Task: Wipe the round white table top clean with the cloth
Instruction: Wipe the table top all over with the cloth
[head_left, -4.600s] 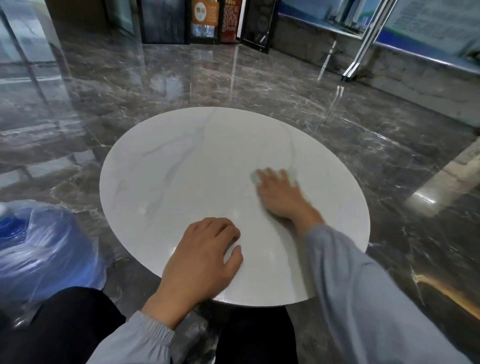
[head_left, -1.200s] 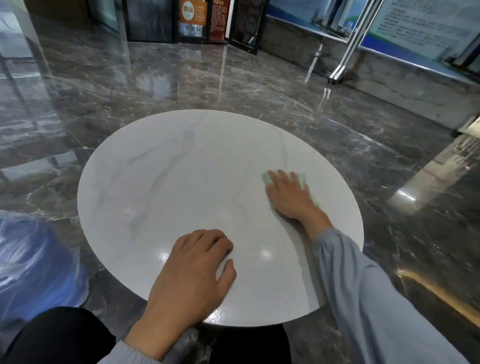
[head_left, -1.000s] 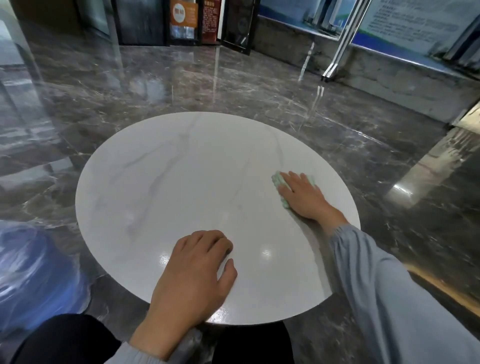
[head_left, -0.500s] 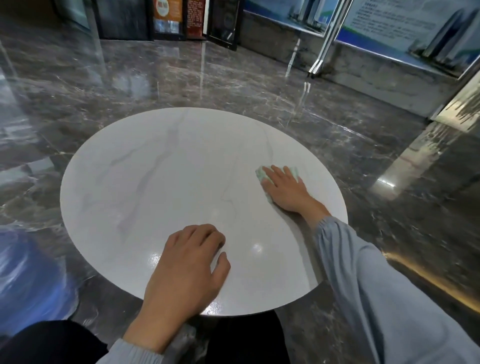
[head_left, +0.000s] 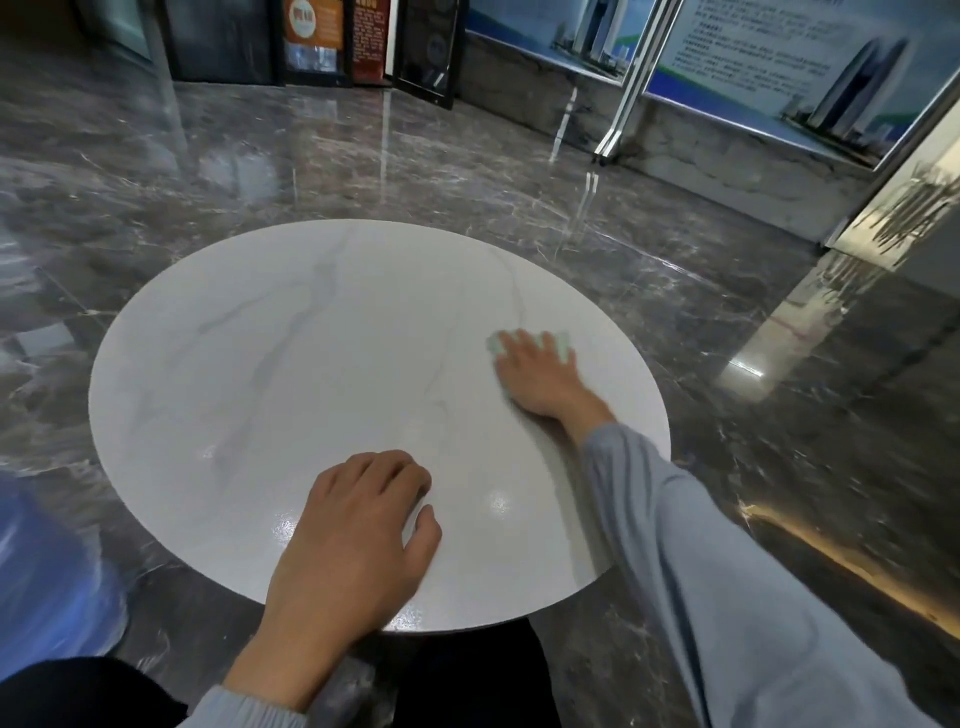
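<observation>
The round white table top (head_left: 291, 364) with faint grey veins fills the middle of the view. My right hand (head_left: 540, 376) lies flat on its right part, straight fingers pressing a small pale green cloth (head_left: 561, 344) onto the surface; only the cloth's edges show around the fingers. My left hand (head_left: 358, 530) rests on the near part of the table, fingers bent under at the tips, holding nothing.
A glossy dark marble floor (head_left: 727, 332) surrounds the table. A blue plastic-wrapped object (head_left: 47, 566) sits on the floor at the lower left. Display boards and a metal post (head_left: 628, 83) stand along the far wall. My dark-trousered knees are under the near edge.
My right hand with the cloth has slid back and forth over the right part of the table, ending slightly farther right. The left hand stayed in place. The head camera shifted a little.
</observation>
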